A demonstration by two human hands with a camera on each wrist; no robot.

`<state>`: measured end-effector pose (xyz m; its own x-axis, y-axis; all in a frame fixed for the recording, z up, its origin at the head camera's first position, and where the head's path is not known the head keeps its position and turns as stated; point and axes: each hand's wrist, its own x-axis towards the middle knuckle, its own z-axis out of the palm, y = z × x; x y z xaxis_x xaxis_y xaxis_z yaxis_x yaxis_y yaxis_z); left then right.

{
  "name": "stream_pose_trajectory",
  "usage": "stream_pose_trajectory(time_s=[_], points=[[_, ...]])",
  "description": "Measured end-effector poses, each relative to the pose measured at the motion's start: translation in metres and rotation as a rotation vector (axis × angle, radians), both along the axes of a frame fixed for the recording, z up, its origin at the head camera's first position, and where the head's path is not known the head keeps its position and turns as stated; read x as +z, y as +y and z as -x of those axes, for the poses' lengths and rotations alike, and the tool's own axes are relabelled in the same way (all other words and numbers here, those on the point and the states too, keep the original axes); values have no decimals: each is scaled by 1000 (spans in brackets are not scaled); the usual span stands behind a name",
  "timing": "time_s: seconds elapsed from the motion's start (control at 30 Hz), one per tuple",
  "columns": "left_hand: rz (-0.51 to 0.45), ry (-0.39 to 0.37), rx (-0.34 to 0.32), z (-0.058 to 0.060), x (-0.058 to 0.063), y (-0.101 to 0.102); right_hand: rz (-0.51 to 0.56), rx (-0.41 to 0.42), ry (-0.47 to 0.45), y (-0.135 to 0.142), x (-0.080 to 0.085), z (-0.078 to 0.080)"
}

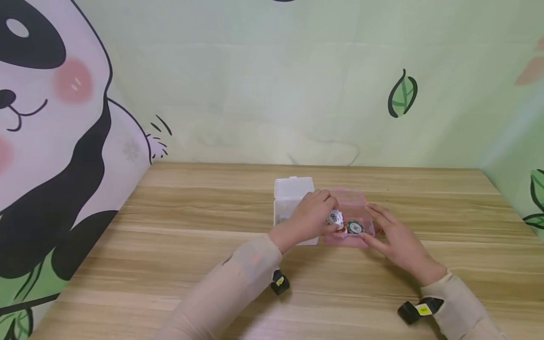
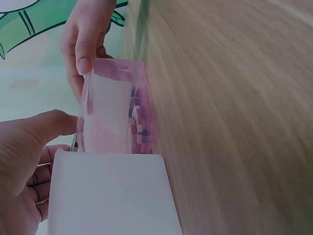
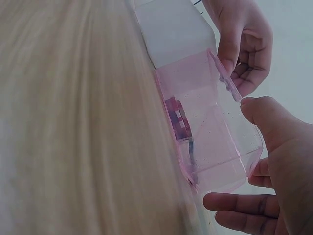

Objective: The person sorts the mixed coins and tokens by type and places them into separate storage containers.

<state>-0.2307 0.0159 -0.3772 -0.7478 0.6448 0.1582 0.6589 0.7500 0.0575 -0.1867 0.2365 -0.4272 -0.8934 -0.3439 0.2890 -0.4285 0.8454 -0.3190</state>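
Observation:
A pink see-through box (image 1: pixel 359 200) stands on the wooden table (image 1: pixel 191 236), pressed against a white box (image 1: pixel 293 193) on its left. My left hand (image 1: pixel 329 215) pinches a white chip (image 1: pixel 335 217) over the pink box. A green chip (image 1: pixel 354 228) and a red one lie inside. My right hand (image 1: pixel 374 226) rests straight fingers along the pink box's right wall, thumb at its front corner. The right wrist view shows the pink box (image 3: pixel 205 127) with chips (image 3: pixel 178 117) stacked at its bottom. In the left wrist view the pink box (image 2: pixel 117 112) sits beyond the white box (image 2: pixel 110 196).
The table meets a wall with a panda picture (image 1: pixel 51 141) on the left and a pale green wall (image 1: pixel 297 94) behind. Bare wood lies on both sides of the boxes and in front of them.

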Motion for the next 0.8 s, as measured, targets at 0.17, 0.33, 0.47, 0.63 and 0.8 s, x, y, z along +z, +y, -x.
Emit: stream_pose_trajectory(time_s=[0.17, 0.33, 0.47, 0.63, 0.8], points=[[19, 22, 5, 2, -1, 4, 6, 5, 3, -1, 1, 0], [59, 51, -5, 3, -2, 11, 3, 0, -7, -1, 1, -1], [88, 62, -10, 5, -5, 17, 9, 3, -5, -1, 0, 0], [108, 67, -16, 7, -9, 20, 4, 2, -3, -1, 0, 0], [143, 77, -18, 9, -9, 24, 7, -1, 3, 0, 1, -1]])
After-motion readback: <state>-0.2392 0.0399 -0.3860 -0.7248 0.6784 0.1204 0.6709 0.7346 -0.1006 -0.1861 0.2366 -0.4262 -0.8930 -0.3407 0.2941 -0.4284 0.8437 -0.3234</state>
